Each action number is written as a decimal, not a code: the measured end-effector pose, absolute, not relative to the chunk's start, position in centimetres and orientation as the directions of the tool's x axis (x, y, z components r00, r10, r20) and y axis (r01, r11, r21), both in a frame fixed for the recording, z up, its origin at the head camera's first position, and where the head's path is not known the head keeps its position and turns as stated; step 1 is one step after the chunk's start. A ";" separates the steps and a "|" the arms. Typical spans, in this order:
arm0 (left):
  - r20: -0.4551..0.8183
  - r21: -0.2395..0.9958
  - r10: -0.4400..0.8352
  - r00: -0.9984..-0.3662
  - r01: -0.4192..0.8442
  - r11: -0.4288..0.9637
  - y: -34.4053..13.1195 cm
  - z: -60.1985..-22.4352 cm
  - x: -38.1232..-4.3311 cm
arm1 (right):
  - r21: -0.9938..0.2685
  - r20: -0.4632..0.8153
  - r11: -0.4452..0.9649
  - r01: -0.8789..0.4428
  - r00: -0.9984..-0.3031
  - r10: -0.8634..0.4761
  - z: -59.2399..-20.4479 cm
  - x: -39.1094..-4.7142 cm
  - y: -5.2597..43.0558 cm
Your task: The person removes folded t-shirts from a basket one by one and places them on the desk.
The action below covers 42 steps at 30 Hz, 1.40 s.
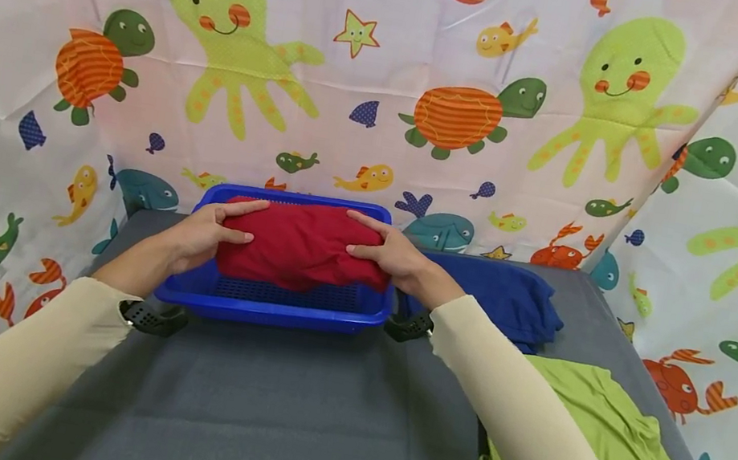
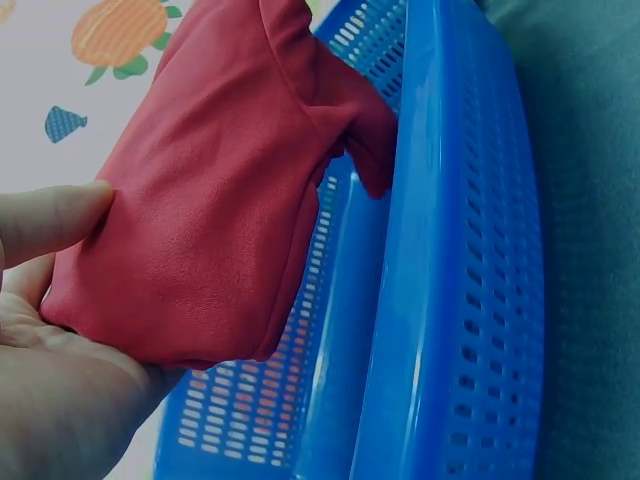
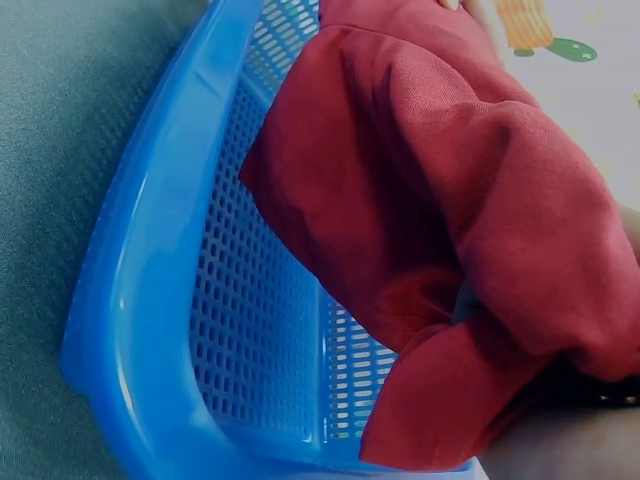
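Observation:
Both hands hold a folded red garment over a blue plastic basket. At its left end my left hand pinches the cloth, thumb on the near face. My right hand grips the other end, thumb and forefinger on top of the fabric. In the left wrist view the garment is a thick folded bundle, with a loose part hanging beside the basket wall. From the right wrist view its lower edge droops in loose folds, and the cloth hides most of the right hand.
Right of the basket lies a folded dark blue garment. Nearer, a lime green garment lies on the grey table, partly behind the right sleeve. A curtain with sea animals hangs behind and along both sides.

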<state>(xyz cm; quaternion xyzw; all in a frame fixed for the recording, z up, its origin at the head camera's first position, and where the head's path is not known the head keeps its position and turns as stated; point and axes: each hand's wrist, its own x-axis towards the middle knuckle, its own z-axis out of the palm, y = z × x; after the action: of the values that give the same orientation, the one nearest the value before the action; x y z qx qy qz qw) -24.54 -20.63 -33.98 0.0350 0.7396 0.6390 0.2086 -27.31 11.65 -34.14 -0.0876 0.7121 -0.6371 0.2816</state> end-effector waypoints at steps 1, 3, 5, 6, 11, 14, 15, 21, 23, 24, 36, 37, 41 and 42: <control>-0.261 0.961 0.322 -0.910 -0.213 0.177 -20.5 -33.9 -24.5 | -0.957 -0.287 0.174 0.231 -0.828 -0.481 -34.0 -27.3 11.7; -0.257 0.963 0.328 -0.909 -0.212 0.165 -20.4 -33.7 -24.3 | -0.959 -0.282 0.170 0.227 -0.831 -0.480 -33.8 -27.1 12.0; -0.252 0.965 0.332 -0.909 -0.212 0.151 -20.1 -33.5 -24.1 | -0.960 -0.279 0.168 0.225 -0.833 -0.478 -33.5 -27.0 12.2; -0.251 0.966 0.332 -0.909 -0.213 0.146 -20.0 -33.3 -24.0 | -0.960 -0.279 0.169 0.225 -0.833 -0.477 -33.4 -26.9 12.3; -0.239 0.970 0.331 -0.913 -0.207 0.130 -19.3 -32.9 -23.7 | -0.960 -0.276 0.185 0.212 -0.837 -0.473 -32.9 -26.6 13.0; -0.229 0.973 0.337 -0.913 -0.201 0.116 -18.8 -32.8 -23.6 | -0.961 -0.269 0.188 0.203 -0.838 -0.474 -32.6 -26.3 13.5; -0.225 0.974 0.341 -0.913 -0.198 0.112 -18.7 -32.8 -23.5 | -0.962 -0.267 0.187 0.200 -0.839 -0.474 -32.6 -26.2 13.7; -0.216 0.976 0.344 -0.914 -0.193 0.101 -18.0 -32.7 -23.2 | -0.967 -0.246 0.177 0.181 -0.836 -0.491 -32.4 -25.6 14.6; -0.218 0.976 0.344 -0.913 -0.196 0.100 -17.8 -32.6 -23.0 | -0.968 -0.242 0.177 0.175 -0.834 -0.496 -32.3 -25.5 14.9; -0.221 0.975 0.343 -0.913 -0.200 0.097 -17.7 -32.6 -22.9 | -0.969 -0.241 0.178 0.173 -0.834 -0.497 -32.2 -25.4 15.0; -0.204 0.979 0.382 -0.902 -0.198 0.055 -16.3 -32.2 -22.3 | -0.975 -0.205 0.180 0.129 -0.832 -0.516 -31.1 -24.2 16.9; -0.202 0.979 0.384 -0.901 -0.197 0.053 -16.1 -32.1 -22.2 | -0.976 -0.202 0.177 0.127 -0.830 -0.520 -31.0 -24.1 17.0; -0.196 0.979 0.396 -0.897 -0.200 0.032 -15.4 -31.9 -21.9 | -0.978 -0.192 0.176 0.114 -0.826 -0.529 -30.6 -23.7 17.9; -0.192 0.980 0.401 -0.896 -0.197 0.029 -15.3 -31.9 -21.8 | -0.978 -0.191 0.179 0.112 -0.826 -0.530 -30.6 -23.6 18.1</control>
<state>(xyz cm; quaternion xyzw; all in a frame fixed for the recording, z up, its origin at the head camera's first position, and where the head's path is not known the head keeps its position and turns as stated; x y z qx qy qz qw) -21.84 -15.26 -31.86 0.0746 0.6842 0.6926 0.2158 -23.61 18.09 -30.56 -0.1447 0.7234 -0.6242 0.2572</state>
